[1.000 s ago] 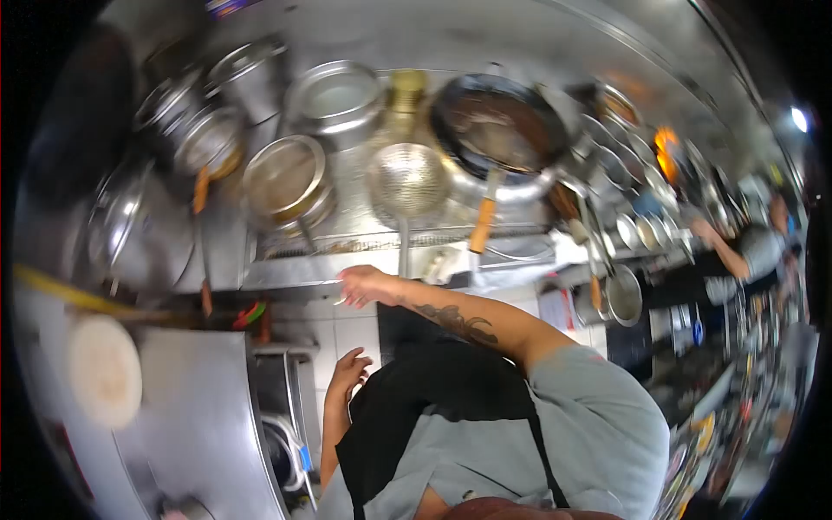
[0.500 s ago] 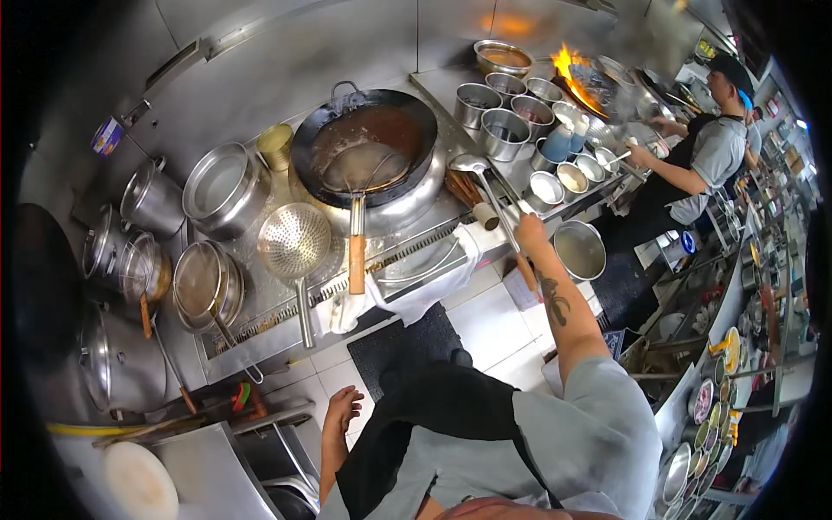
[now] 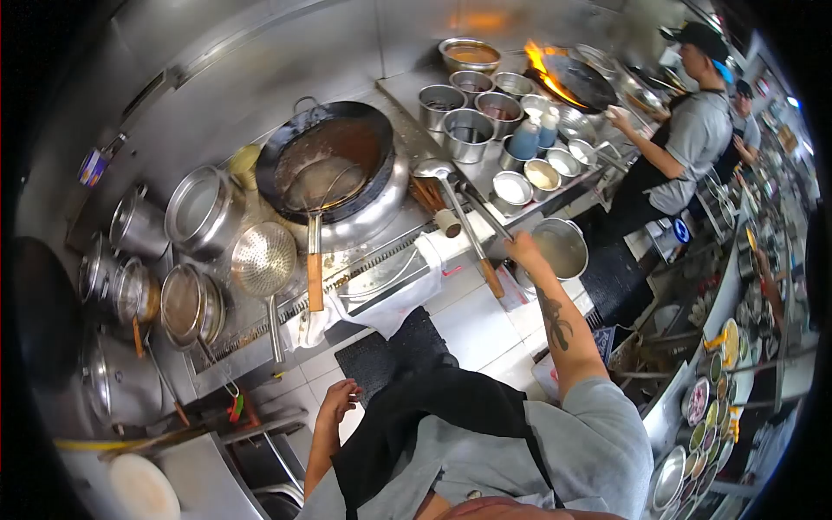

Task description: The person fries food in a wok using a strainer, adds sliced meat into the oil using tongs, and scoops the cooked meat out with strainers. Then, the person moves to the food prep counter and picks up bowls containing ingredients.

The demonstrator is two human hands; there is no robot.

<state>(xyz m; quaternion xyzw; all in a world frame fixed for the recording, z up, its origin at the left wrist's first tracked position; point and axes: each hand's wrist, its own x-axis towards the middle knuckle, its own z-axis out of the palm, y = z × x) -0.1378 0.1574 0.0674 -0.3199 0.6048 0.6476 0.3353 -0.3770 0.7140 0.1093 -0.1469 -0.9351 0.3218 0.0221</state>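
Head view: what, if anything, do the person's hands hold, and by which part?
The right hand holds a metal utensil by its handle end; the left hand holds nothing.

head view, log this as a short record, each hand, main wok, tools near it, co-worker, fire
right hand: closed around the end of a long metal handle
left hand: holding nothing, fingers loosely bent, near the apron
main wok: a wooden-handled strainer rests in it
nearby tools: perforated skimmer left of the strainer's handle; ladle to the wok's right
co-worker: standing at picture right
fire: flames beside a second wok
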